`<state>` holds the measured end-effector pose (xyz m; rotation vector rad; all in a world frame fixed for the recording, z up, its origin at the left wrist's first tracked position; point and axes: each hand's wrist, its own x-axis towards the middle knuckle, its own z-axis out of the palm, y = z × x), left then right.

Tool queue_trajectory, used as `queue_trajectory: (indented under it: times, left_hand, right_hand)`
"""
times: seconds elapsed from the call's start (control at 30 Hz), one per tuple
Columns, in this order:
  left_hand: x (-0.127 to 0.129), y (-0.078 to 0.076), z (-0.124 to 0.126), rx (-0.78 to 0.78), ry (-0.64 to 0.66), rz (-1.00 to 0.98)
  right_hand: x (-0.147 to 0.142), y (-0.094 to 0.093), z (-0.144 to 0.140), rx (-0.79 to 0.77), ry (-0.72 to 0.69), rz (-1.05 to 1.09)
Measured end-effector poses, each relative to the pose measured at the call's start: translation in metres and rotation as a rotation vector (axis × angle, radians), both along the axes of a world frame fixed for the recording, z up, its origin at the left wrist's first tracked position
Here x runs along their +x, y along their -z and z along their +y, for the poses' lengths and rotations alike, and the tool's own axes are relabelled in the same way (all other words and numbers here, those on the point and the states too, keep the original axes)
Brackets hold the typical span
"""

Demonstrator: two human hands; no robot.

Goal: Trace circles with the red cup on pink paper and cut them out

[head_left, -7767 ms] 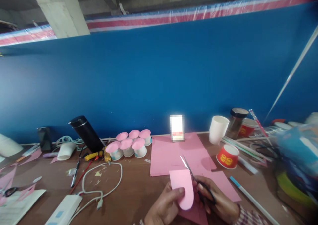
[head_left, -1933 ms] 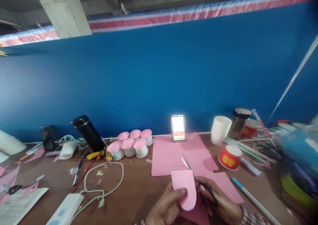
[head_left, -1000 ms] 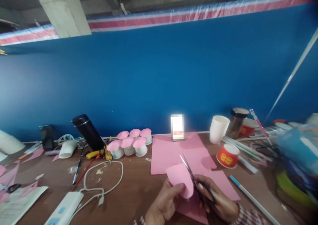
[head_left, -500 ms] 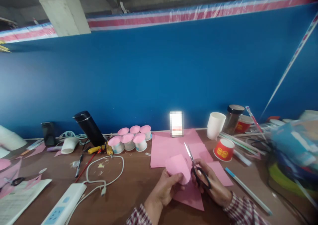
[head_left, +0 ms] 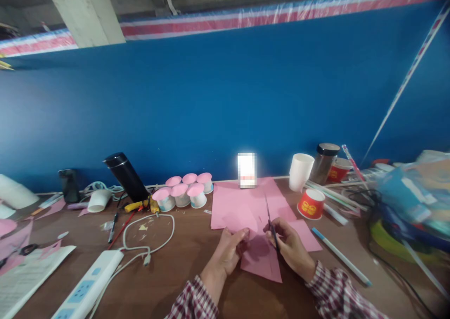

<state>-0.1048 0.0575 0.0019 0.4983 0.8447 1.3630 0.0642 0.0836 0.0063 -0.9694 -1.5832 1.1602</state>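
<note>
My left hand (head_left: 230,253) is closed on a rounded piece of pink paper (head_left: 242,219), pinched between thumb and fingers. In my right hand (head_left: 293,251) is a pair of scissors (head_left: 268,212) with dark handles, seen almost edge-on, blades pointing away from me. The blades stand to the right of the rounded piece, apart from it. Beneath both hands lies a loose pink sheet (head_left: 262,265). Behind them, a larger pink sheet (head_left: 225,199) reaches toward the blue partition. Its colour blends with the held piece, so that piece's far edge is hard to make out.
Several small cups (head_left: 180,197) with pink tops stand left of the paper. To the right are a red paper cup (head_left: 311,205), white cups (head_left: 301,171) and a blue-capped marker (head_left: 341,255). A power strip (head_left: 87,284) and a white cable (head_left: 172,234) lie at left.
The scissors have turned from showing their handle loops to nearly edge-on. The rounded paper has tilted flatter and moved slightly left. The whole view has shifted a little.
</note>
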Motion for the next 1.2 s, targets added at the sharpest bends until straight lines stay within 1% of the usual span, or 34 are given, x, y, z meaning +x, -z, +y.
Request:
queue_trajectory:
  times: [0.13,0.3,0.5,0.57,0.7,0.8,0.93,1.0,1.1,1.13,1.2]
  left_hand:
    - [-0.001,0.001,0.001,0.01,-0.019,-0.036]
    - [0.0,0.0,0.001,0.0,-0.056,-0.086]
    - [-0.001,0.002,0.002,-0.058,-0.113,-0.061]
    - [-0.002,0.002,0.002,-0.067,-0.118,-0.063]
    - [-0.001,-0.001,0.0,-0.089,-0.104,-0.134]
    - [-0.002,-0.004,-0.002,-0.105,-0.047,-0.163]
    - [-0.001,-0.003,-0.005,-0.094,0.037,-0.163]
    - [0.0,-0.003,-0.007,-0.031,0.099,-0.154]
    - [0.003,-0.005,-0.008,0.084,0.241,-0.163]
    - [0.004,-0.005,-0.008,0.105,0.271,-0.169]
    - [0.004,-0.005,-0.008,0.125,0.275,-0.178]
  right_hand:
    - [-0.001,0.0,-0.003,0.004,0.004,-0.043]
    - [-0.002,-0.003,-0.006,-0.085,-0.073,0.04]
    - [-0.003,-0.004,-0.006,-0.061,-0.126,0.1]
    - [-0.004,-0.005,-0.007,-0.092,-0.123,0.115]
    - [-0.007,-0.011,-0.01,-0.184,-0.106,0.166]
    - [-0.007,-0.014,-0.011,-0.231,-0.099,0.201]
    - [-0.009,-0.01,-0.013,-0.304,-0.147,0.2]
    - [-0.01,-0.007,-0.015,-0.348,-0.176,0.199]
    - [-0.014,-0.003,-0.019,-0.39,-0.229,0.184]
    - [-0.015,-0.002,-0.02,-0.399,-0.241,0.184]
    - [-0.017,0.0,-0.022,-0.413,-0.255,0.193]
